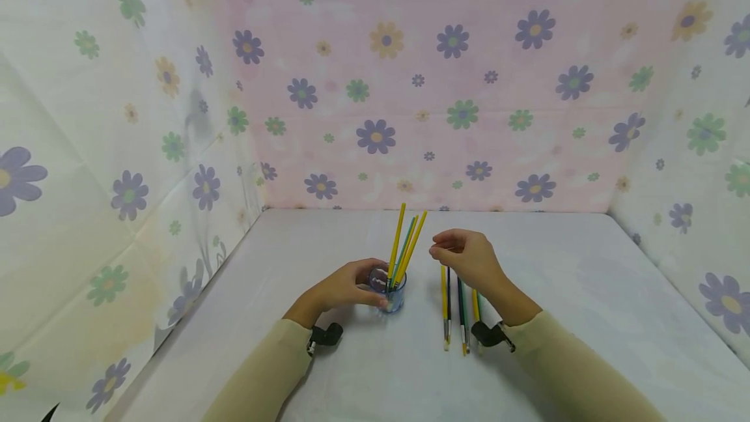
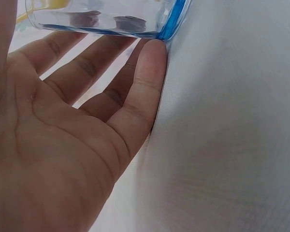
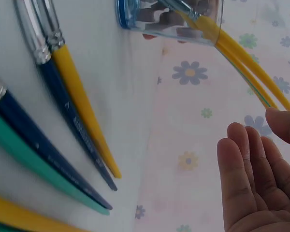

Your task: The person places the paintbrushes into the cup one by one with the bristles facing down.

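Note:
A clear glass with a blue base (image 1: 395,301) stands on the table, and my left hand (image 1: 347,284) holds it round the side, thumb in front and fingers behind. Several paintbrushes (image 1: 396,239), with yellow and green handles, lean to the right in this glass, bristle ends down. Just right of their handle tops, my right hand (image 1: 473,260) is raised with nothing in its fingers. In the right wrist view its fingers are loosely extended, with the thumb overlapping the tips of the yellow handles (image 3: 253,67). Below this hand lie more paintbrushes (image 1: 460,311), bristles toward me.
The loose brushes have yellow, dark blue and green handles, lying side by side on the white table (image 1: 375,370). Flowered cloth walls (image 1: 422,168) enclose the table at the back and both sides. Each wrist wears a small black camera (image 1: 325,335).

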Available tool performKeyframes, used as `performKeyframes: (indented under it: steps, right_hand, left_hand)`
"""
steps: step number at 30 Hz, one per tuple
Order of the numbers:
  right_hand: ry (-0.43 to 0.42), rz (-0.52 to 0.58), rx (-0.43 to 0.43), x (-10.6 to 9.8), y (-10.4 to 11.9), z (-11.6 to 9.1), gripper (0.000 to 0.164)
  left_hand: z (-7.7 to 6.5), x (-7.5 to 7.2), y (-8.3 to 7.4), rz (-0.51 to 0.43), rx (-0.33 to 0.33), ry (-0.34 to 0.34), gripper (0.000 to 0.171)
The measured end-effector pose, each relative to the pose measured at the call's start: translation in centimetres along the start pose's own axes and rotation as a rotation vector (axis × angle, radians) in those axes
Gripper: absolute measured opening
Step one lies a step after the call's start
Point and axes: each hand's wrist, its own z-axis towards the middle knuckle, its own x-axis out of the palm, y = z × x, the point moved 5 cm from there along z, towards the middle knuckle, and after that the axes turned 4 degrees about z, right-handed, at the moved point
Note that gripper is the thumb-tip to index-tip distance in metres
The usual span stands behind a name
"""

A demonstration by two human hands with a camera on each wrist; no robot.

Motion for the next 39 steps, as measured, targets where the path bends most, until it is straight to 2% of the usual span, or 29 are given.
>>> performKeyframes:
  steps: [13,25,30,39]
  right_hand:
    - [0.004,-0.033,0.100,-2.8,-2.2,-0.2,0.037]
    - [0.008,-0.081,0.140,-5.1,-3.8,-0.7,0.042]
    - [0.007,-0.124,0.191,-5.5,-4.7,-0.8,0.046]
    - [0.035,-0.184,0.295,-5.3,-6.0,-0.9,0.035]
  left_hand:
    - [0.0,0.0,0.0,0.002,0.008,0.003,0.068]
    - [0.1,0.0,0.0,0.004,0.013,0.009,0.067]
    - [0.0,-0.1,0.1,0.008,0.012,0.009,0.067]
    - [0.1,-0.1,0.1,0.002,0.017,0.013,0.068]
